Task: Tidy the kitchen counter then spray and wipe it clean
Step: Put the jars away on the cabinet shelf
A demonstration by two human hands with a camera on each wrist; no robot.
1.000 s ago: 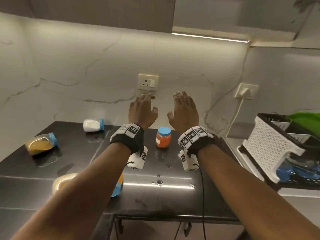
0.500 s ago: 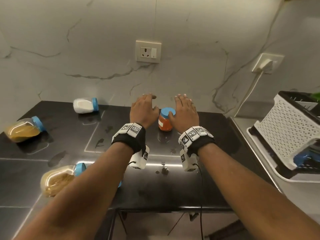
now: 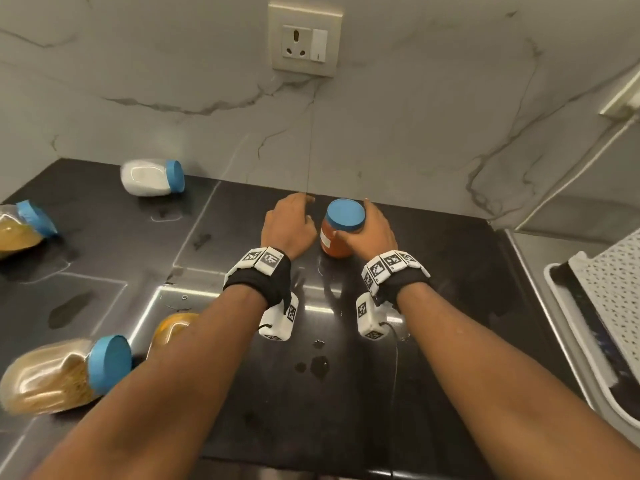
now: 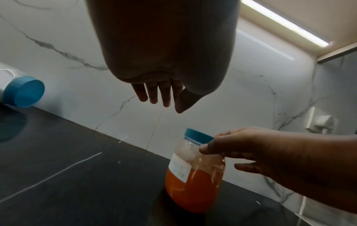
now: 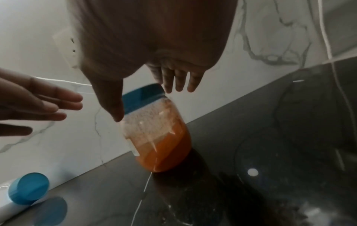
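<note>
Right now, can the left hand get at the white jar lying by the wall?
Probably yes. The left hand is open beside the orange jar and holds nothing; bare black counter lies between it and the white jar.

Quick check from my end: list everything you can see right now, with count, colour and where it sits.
orange jar: 1, blue lid, upright, counter back centre
white jar: 1, blue lid, on its side, back left
yellow jars: 3 on their sides, left; one mostly hidden
counter: 1, black, wet spots
wall socket: 1, cream, on marble wall
basket: 1, white, right
left hand: beside orange jar, holds nothing
right hand: grips orange jar
</note>
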